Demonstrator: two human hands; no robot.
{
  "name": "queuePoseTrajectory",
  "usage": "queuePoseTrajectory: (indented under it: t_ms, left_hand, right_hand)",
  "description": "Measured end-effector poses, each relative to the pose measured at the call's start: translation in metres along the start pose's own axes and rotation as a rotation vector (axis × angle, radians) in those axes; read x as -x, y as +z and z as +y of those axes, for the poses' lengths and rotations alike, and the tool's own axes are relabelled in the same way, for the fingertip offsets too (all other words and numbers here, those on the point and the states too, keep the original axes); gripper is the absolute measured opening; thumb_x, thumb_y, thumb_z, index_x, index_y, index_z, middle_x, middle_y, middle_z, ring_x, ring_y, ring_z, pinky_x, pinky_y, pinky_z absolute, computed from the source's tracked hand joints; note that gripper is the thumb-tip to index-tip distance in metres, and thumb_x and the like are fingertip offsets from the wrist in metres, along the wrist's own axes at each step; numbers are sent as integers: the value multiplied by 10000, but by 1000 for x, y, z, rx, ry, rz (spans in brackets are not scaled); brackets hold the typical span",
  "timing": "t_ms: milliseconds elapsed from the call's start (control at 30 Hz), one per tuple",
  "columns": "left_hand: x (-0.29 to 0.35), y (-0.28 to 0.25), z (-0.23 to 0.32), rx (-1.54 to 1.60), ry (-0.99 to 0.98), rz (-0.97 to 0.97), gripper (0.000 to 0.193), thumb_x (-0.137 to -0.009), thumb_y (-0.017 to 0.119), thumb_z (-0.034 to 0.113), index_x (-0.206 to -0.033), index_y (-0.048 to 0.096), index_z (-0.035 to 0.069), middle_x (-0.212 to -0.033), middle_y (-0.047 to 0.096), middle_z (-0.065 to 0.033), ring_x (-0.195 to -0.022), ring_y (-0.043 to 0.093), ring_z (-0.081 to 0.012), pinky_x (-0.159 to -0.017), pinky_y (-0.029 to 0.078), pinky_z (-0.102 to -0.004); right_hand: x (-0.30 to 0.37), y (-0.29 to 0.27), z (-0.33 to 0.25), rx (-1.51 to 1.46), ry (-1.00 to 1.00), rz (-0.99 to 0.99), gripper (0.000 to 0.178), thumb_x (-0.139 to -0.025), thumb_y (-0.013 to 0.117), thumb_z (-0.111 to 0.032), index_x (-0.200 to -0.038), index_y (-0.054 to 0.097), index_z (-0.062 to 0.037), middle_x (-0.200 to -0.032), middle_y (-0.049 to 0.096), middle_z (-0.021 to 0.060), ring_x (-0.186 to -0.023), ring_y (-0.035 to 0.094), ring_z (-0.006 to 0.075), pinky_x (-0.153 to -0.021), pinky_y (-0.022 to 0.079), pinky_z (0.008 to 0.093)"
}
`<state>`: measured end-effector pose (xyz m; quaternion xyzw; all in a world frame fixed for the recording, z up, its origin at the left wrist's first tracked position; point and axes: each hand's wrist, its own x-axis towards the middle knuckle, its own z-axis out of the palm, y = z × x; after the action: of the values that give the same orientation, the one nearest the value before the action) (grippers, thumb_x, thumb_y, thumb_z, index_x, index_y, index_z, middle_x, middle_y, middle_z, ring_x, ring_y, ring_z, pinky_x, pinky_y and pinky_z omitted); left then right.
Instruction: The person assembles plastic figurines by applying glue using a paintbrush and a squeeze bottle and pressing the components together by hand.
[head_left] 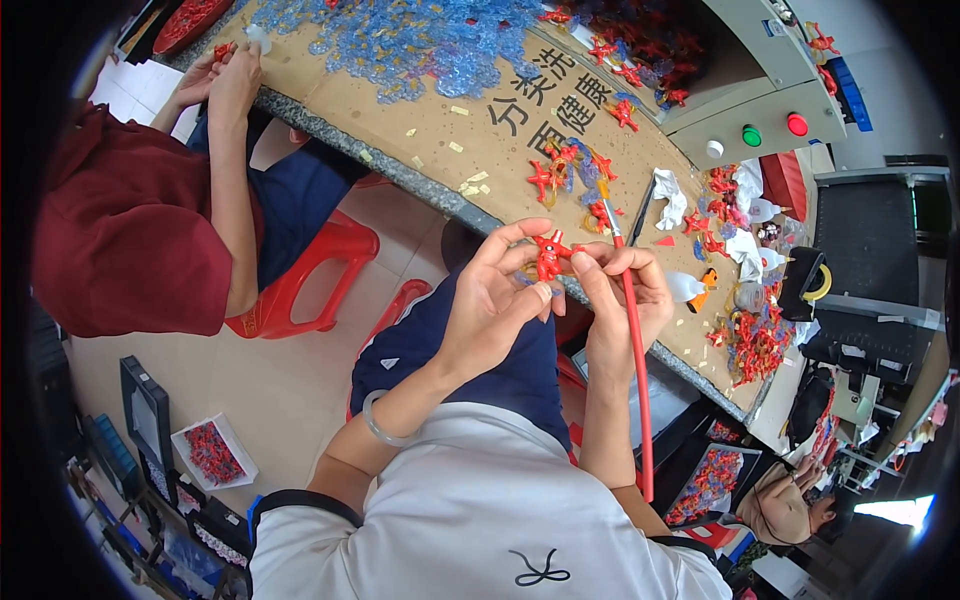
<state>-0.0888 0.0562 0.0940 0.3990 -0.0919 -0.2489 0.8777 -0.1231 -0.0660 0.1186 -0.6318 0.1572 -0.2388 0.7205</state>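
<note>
A red figure (549, 260) is pinched beside the table (390, 168) by the curled left hand (490, 315) and right hand (612, 315), a red-handled brush (641, 390) also being held in the latter. It is judged unfinished; whether the heaped red pieces (755, 345) are done cannot be told.

Both forearms (345, 458) angle inward, the left hand (485, 310) loosely curled, the right hand (608, 318) near it, thumb (596, 288) and forefinger pinched.

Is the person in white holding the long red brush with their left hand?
No, the red brush is in the right hand, while the left hand holds a small red figure.
</note>
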Motion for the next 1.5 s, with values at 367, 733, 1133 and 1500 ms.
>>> queuePoseTrajectory:
  t_ms: [367,733,1133,1500]
  left_hand:
    - [-2,0,-1,98,-42,-31,565,-845,509,-23,-1366,293,-62,-1093,581,-171,-752,594,-193,-617,453,-256]
    - [-5,-8,-1,-67,-63,-17,461,-844,527,-57,-1281,384,-29,-1071,605,-144,-719,614,-126,-584,468,-207]
    - [-270,23,49,-1004,541,-66,576,-798,658,118,-1329,441,65,-1243,543,-182,-1037,606,-235,-823,512,-337]
    - [-124,-33,-18,-1432,556,-16,362,-770,664,60,-1121,590,13,-1086,532,-186,-996,525,-328,-883,435,-398]
  right_hand:
    - [-3,-8,0,-136,88,-1,199,-781,670,96,-831,514,-16,-897,657,171,-798,655,179,-685,538,276]
    - [-8,-16,7,-29,169,-94,174,-800,662,75,-864,526,-14,-906,650,128,-839,630,149,-741,526,275]
    - [20,-58,-20,-1,149,74,145,-820,661,26,-875,538,-28,-902,634,86,-844,596,112,-783,472,236]
    - [37,-95,-14,42,179,107,125,-831,626,16,-845,514,-39,-857,632,108,-815,604,149,-766,482,265]
